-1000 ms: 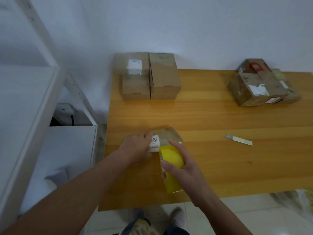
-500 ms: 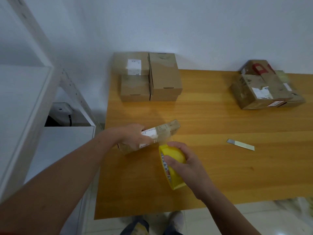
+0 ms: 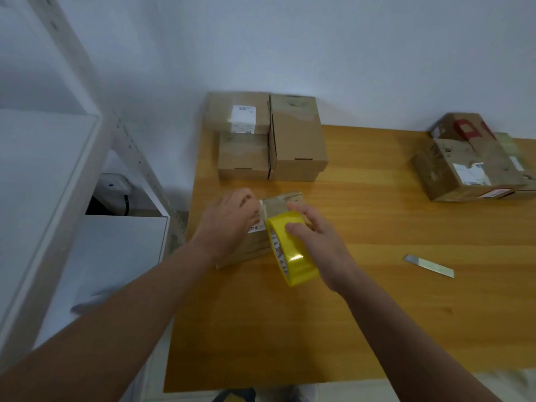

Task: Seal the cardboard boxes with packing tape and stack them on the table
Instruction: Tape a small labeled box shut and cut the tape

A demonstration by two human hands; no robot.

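1. Bare left hand [image 3: 232, 224] and bare right hand [image 3: 316, 239], short nails.
2. Forearms [image 3: 130, 309] bare right down to the frame edge.
3. Dark blue fabric [image 3: 232, 395] at bottom edge, worn low on the body; cropped and blurred.

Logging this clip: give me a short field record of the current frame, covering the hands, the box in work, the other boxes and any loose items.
left hand: grips the small box
right hand: holds the yellow tape roll at the small box's near-right side
small box position: on the table, near its left edge
back-left boxes: three brown ones by the wall, two stacked, a taller one beside them
worn boxes: far right of the table
loose item: metal blade, lying flat, right of the hands
off-table: white shelf unit, left
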